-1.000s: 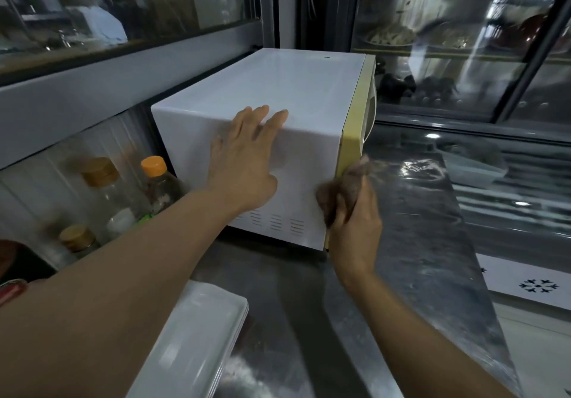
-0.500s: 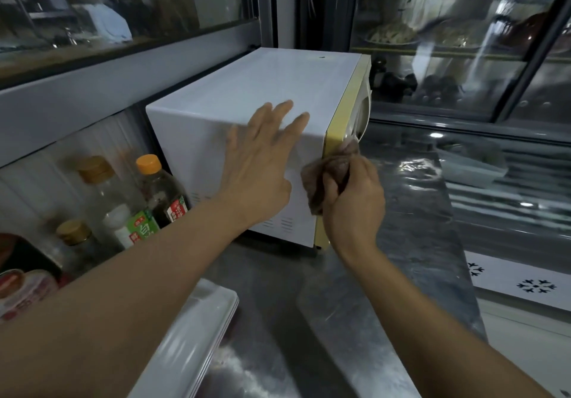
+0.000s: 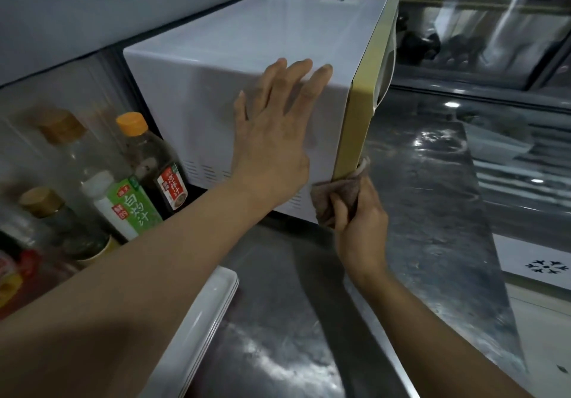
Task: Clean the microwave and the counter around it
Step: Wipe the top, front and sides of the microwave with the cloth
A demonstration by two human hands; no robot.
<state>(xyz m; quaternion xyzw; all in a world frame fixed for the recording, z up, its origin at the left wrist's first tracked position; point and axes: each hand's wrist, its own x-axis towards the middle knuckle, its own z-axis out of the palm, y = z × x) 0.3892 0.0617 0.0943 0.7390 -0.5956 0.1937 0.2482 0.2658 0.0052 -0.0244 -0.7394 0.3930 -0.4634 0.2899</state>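
White microwave [image 3: 262, 57] sits far-left on steel counter [image 3: 417, 212]; left hand [image 3: 272, 138] flat on its near side, grip spread apart; right hand [image 3: 360, 212] grip clamped on brown cloth [image 3: 336, 193] at lower yellow door edge

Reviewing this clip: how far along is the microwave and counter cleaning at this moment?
Midway, as far as one frame shows. Done: the white side and top of the microwave look free of marks. In hand: the left hand lies flat on the side panel while the right hand presses a brown cloth against the bottom of the yellow front edge. Left: the steel counter shows smears and specks.
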